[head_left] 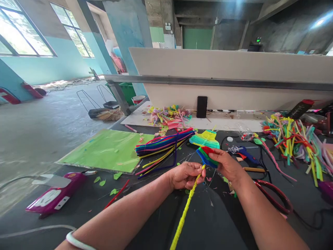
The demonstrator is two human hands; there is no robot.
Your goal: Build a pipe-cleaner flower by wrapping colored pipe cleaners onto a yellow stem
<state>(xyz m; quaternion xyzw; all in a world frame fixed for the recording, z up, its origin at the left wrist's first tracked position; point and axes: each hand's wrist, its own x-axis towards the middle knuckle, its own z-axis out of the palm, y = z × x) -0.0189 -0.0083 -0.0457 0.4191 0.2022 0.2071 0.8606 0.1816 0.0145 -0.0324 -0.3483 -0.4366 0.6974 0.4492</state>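
My left hand (187, 174) pinches the top of a yellow pipe-cleaner stem (187, 205), which slants down toward the bottom edge of the view. Joined above the stem is a small head of red, green and blue pipe cleaners (205, 158), gripped by the fingers of my right hand (227, 165); my fingertips cover part of it. Just behind lies a flat yellow and turquoise pipe-cleaner piece (205, 139). Left of it rests a bundle of loose pipe cleaners (165, 144), mostly blue, red and yellow.
A blue glue gun (247, 154) and red-handled scissors (275, 198) lie at right, near heaped pipe cleaners (293, 137). At left are a green sheet (104, 149) and a purple power box (57, 192). A black phone (202, 107) leans against the back board (234, 64).
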